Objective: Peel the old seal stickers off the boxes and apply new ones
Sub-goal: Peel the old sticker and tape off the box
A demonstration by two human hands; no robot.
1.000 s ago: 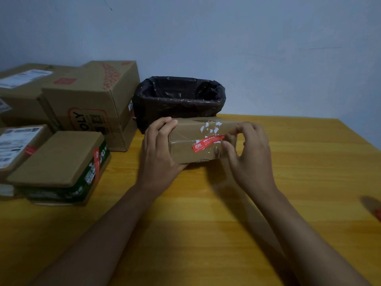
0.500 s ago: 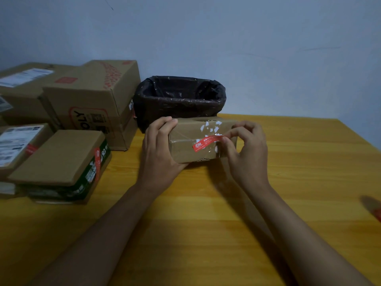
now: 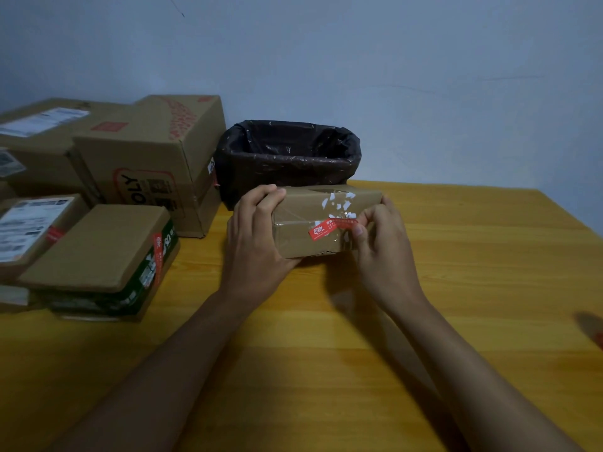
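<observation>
While hands grip the small box (image 3: 313,223), the black-lined bin (image 3: 288,158) — contents unclear — sits behind.

— What differs from a second ago?
— The right hand (image 3: 385,252) sits further in along the small box (image 3: 313,223), covering more of its right end.
— And its fingers (image 3: 358,230)?
— Thumb and forefinger now pinch the right end of the red seal sticker (image 3: 326,229), where before they only framed the box's edge.

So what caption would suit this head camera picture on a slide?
Left hand steadies a small cardboard box while the right hand pinches its red seal sticker.
</observation>
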